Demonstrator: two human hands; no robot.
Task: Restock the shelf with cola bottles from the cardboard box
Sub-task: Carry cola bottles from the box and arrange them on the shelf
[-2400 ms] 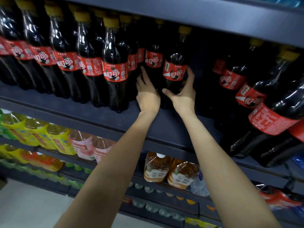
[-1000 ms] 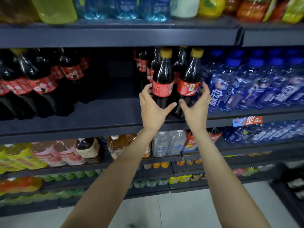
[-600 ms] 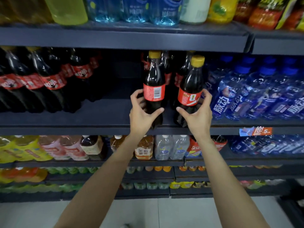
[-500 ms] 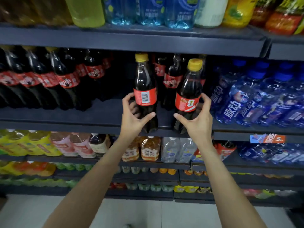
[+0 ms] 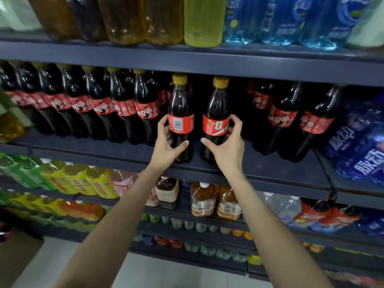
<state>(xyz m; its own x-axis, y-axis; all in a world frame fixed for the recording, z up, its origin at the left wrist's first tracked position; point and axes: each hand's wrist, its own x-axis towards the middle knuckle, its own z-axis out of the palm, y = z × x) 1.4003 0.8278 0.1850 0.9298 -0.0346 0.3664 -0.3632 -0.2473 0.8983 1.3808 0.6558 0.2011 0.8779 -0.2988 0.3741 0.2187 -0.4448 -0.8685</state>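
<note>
Two cola bottles with yellow caps and red labels stand upright at the front of the dark shelf [image 5: 124, 151], in a gap between rows. My left hand [image 5: 167, 145] grips the lower body of the left bottle [image 5: 180, 113]. My right hand [image 5: 227, 145] grips the right bottle [image 5: 217, 113], fingers curled round its label. A row of cola bottles [image 5: 99, 104] fills the shelf to the left, and more cola bottles [image 5: 295, 119] stand to the right. The cardboard box is seen only as a brown corner [image 5: 16, 252] at the lower left.
Above, a shelf carries amber, yellow and blue drink bottles [image 5: 203, 19]. Blue-labelled water bottles [image 5: 361, 146] stand at the right of the cola shelf. Lower shelves hold tea bottles [image 5: 216, 200] and yellow packs [image 5: 83, 181]. Light floor lies below.
Both hands have carried the two bottles leftward along the shelf, from beside the blue water bottles into the gap between the cola rows. The view has swung left with them.
</note>
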